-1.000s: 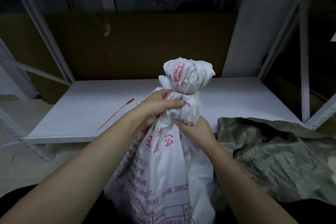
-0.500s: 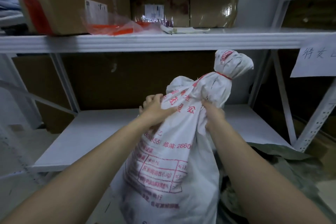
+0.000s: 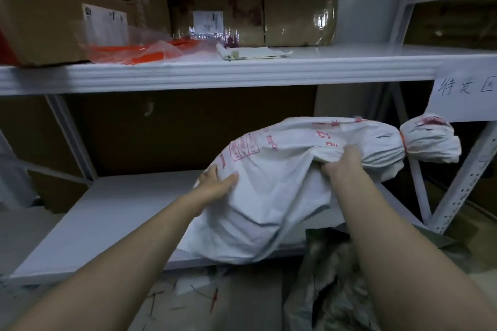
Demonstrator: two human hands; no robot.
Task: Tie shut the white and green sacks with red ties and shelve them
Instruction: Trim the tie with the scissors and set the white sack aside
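- White sack (image 3: pixel 269 209) lies on its side, shut with a red tie (image 3: pixel 403 146), partly over the low shelf (image 3: pixel 107 223).
- Right hand (image 3: pixel 341 166) grabs a fold near its neck.
- Left hand (image 3: pixel 215 185) presses flat on its other end.
- It may slide off the front, since much hangs out.
- Green sack (image 3: pixel 336 290) lies on the floor below.

One view on my feed: head camera, wide-angle. Faces forward and somewhat down into white shelving, close in. Upper shelf (image 3: pixel 242 72) edge runs across upper third; its top surface shows, so lens sits above it. Lower shelf (image 3: pixel 107 223) seen from above. Both forearms enter from bottom corners; left hand (image 3: pixel 215 185) and right hand (image 3: pixel 341 166) meet on white sack (image 3: pixel 269 196) near frame centre. Floor (image 3: pixel 188 303) along bottom edge. Paper label (image 3: pixel 462 99) cut off at right margin.
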